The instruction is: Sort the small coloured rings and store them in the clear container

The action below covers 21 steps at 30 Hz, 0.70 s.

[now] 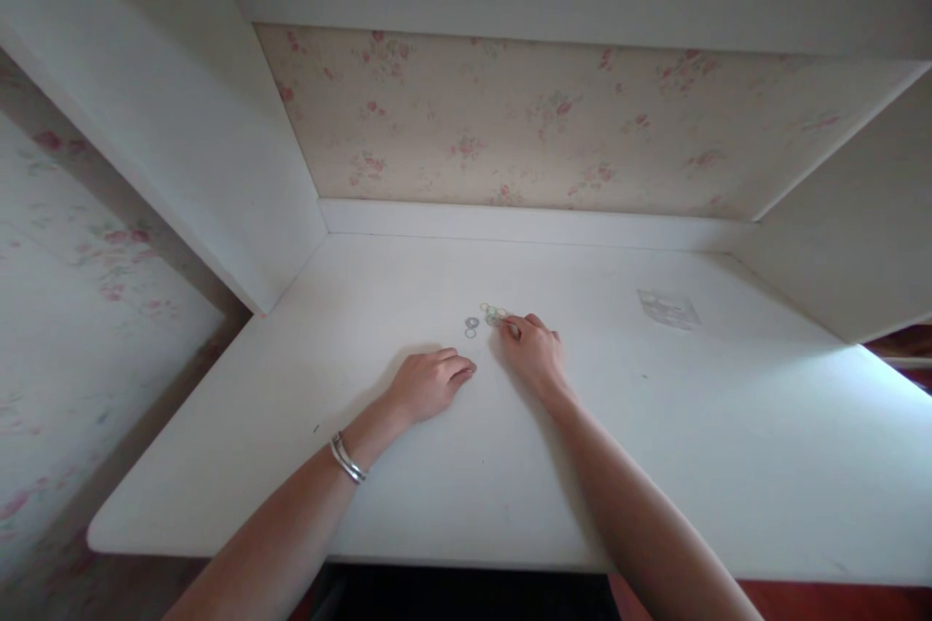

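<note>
Head view: a cluster of small rings (pixel 492 314), pale and thin, lies flat mid-bench (pixel 655 427), with 2 greyish ones (pixel 471 326) just to its left. The right hand (pixel 535 349) touches the cluster, fingers (pixel 512 325) curled together over its edge; whether they pinch a ring I cannot tell. The left hand (pixel 429 382) rests palm-down nearby, fingers together, holding nothing. The rings look light, stiff and prone to slide; a fingertip pinch at the rim suits.
</note>
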Available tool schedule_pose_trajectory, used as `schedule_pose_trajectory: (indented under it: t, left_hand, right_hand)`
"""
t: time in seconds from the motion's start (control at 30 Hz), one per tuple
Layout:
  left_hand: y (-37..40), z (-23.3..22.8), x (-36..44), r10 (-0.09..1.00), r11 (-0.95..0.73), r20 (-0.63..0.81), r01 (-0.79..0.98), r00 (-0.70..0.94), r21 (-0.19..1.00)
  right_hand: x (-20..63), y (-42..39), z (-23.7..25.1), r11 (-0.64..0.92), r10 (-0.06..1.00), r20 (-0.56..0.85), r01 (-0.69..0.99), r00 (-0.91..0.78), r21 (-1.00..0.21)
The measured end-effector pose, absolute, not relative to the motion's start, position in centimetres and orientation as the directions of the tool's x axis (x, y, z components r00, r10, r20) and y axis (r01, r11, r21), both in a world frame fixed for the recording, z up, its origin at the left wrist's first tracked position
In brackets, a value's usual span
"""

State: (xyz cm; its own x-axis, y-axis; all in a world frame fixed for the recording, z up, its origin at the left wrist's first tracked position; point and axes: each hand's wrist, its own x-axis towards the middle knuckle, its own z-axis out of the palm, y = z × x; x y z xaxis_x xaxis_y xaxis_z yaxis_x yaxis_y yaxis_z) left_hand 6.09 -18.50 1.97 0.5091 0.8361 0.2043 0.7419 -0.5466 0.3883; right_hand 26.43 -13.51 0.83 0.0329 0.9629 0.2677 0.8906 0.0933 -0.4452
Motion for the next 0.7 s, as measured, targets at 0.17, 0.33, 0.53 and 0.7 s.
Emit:
schedule_pose_trajectory:
  t: [0.17,0.33,0.53,0.7]
  left_hand:
    - [-18.5,1.9,6.2,0.847,-0.53,0.203,0.76,0.491,0.375]
    - [-18.5,2.0,6.3,0.858,-0.513,0.176,0.79,0.482,0.337]
    - [-18.3,1.9,6.4,0.874,-0.484,0.171,0.799,0.454,0.356]
    - [-18.3,1.8,6.3,0.87,-0.492,0.183,0.782,0.457,0.383]
  right_hand:
    - [26.7,-13.7,0.4,0.11,0.962,0.273,0.889,0.017,-0.445]
    - [27.2,-13.6,-0.1,0.13,0.952,0.303,0.844,0.04,-0.521]
    - [27.6,-13.4,-0.1,0.162,0.944,0.325,0.782,0.054,-0.602]
    - [27.3,-14.0,0.3,0.222,0.934,0.356,0.742,0.024,-0.632]
